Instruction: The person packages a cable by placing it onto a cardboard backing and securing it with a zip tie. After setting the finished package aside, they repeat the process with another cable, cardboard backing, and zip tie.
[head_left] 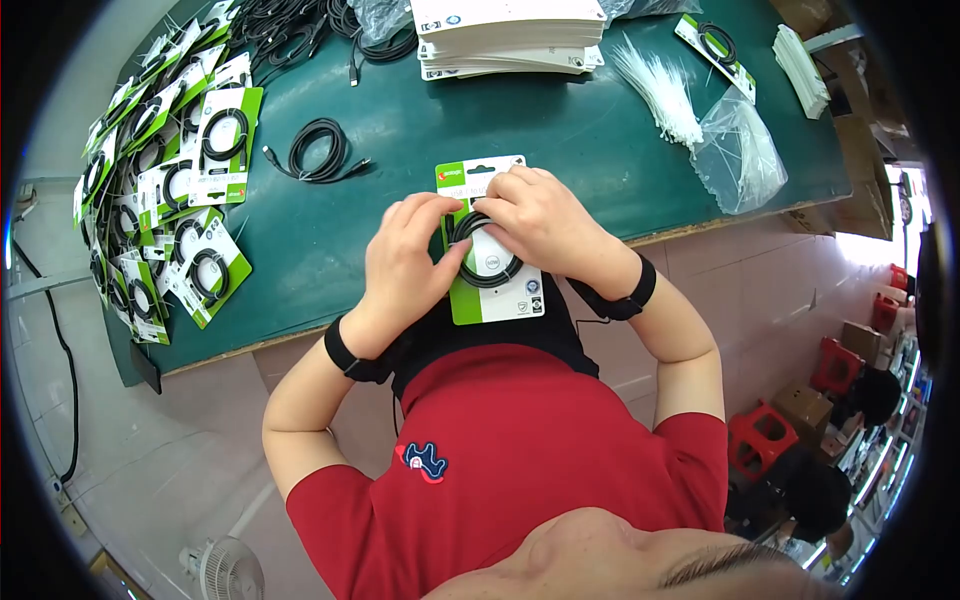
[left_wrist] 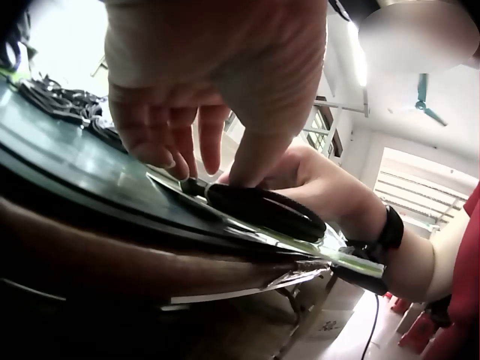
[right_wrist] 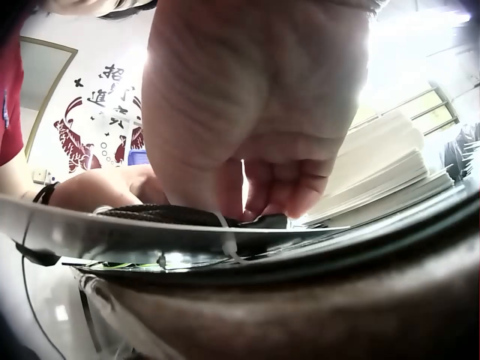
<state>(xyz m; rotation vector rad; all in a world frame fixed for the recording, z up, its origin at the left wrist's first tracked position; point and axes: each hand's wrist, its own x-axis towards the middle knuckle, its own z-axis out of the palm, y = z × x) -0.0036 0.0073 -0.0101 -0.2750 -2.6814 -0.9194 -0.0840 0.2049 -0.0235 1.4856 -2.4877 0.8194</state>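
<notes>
A black coiled cable (head_left: 487, 277) lies on a white and green packaging card (head_left: 468, 308) at the table's front edge. My left hand (head_left: 402, 250) grips the coil's left side between thumb and fingers, its fingertips close to a cable plug (left_wrist: 193, 185) in the left wrist view. From the other side my right hand (head_left: 548, 215) pinches the top of the coil, and its fingers cover part of the card. In the right wrist view a white cable tie (right_wrist: 229, 244) runs around the coil and hangs below the card's edge.
Another coiled cable (head_left: 318, 150) lies to the left. Beyond it spreads a pile of carded cables (head_left: 228, 140). A stack of cards (head_left: 510, 45) stands at the back, with loose white cable ties (head_left: 655, 95), a plastic bag (head_left: 740, 155) and another carded cable (head_left: 715, 50) at the right.
</notes>
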